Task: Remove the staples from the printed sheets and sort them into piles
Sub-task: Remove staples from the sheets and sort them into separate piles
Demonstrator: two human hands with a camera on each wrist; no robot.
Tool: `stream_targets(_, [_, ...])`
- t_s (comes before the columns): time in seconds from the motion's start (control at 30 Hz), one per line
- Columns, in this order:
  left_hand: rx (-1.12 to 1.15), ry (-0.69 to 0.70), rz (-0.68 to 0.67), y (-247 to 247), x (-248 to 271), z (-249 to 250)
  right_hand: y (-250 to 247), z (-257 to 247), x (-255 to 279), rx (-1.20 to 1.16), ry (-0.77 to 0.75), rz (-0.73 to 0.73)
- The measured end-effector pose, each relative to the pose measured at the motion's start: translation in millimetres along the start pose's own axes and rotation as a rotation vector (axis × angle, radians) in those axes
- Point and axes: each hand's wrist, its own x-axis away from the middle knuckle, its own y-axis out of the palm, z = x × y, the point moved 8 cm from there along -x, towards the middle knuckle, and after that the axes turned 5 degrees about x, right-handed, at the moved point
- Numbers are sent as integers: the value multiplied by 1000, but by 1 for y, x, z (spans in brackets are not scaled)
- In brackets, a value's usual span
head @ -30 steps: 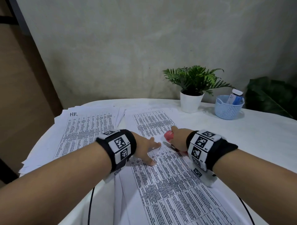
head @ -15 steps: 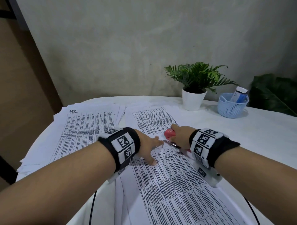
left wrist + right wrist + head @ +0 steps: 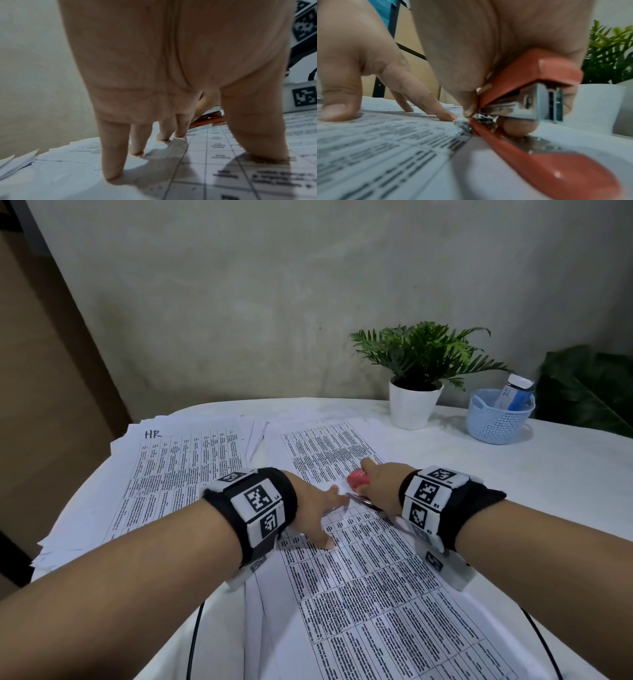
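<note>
While left fingers (image 3: 443, 113) press sheet (image 3: 359, 594), stapler (image 3: 530, 83) (gripped right) beside.

Black wristbands (image 3: 274, 508) w/ white b&w marker tags.

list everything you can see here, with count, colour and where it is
red metal stapler: 1, red and silver, at the corner of the near sheets
printed paper sheets: 3 piles, white; near centre, far centre, left marked HR
white table: 1, white, under everything
potted green fern: 1, white pot, far right
light blue plastic basket: 1, beside the pot, holding a blue-white tube
left hand: fingertips pressing the near sheets
right hand: gripping the stapler
</note>
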Motion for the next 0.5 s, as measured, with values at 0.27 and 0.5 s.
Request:
stream_targets(0.27, [-15,16,-3,1,-4,-1,0,-5,0,52,17,-49])
stream_targets(0.5, [-2,27,-3,1,-4,-1,1,-8,1,97,7,-42])
